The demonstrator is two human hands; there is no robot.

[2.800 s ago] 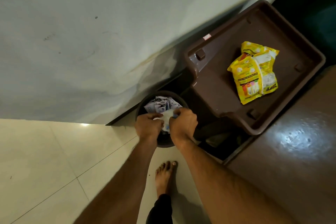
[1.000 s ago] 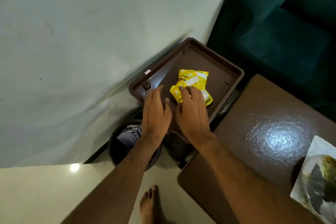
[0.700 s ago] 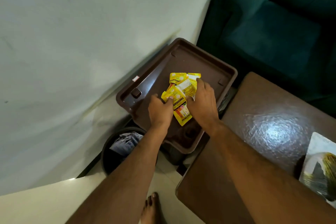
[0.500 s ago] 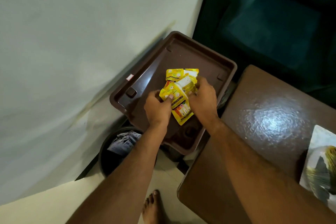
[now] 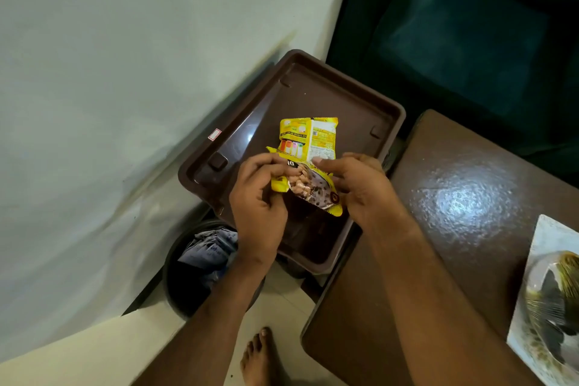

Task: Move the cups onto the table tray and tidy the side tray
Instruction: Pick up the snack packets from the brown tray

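Observation:
The brown side tray [image 5: 316, 88] stands against the wall beside the table. My left hand [image 5: 258, 197] and my right hand [image 5: 360, 188] together grip a yellow snack packet [image 5: 310, 189], lifted just above the tray, its printed front facing me. A second yellow packet [image 5: 308, 136] lies flat on the tray just beyond my fingers. No cups show in this view.
A dark waste bin [image 5: 188, 285] holding crumpled wrappers sits on the floor below the tray's near corner. The glossy brown table [image 5: 454, 197] lies to the right, a patterned tray [image 5: 545, 298] at its right edge. A dark green sofa [image 5: 470, 25] fills the upper right. My bare foot [image 5: 260, 354] is below.
Both hands left the bin and moved to the side tray. They gathered the yellow packets, then lifted one and turned it face up; the other stays on the tray.

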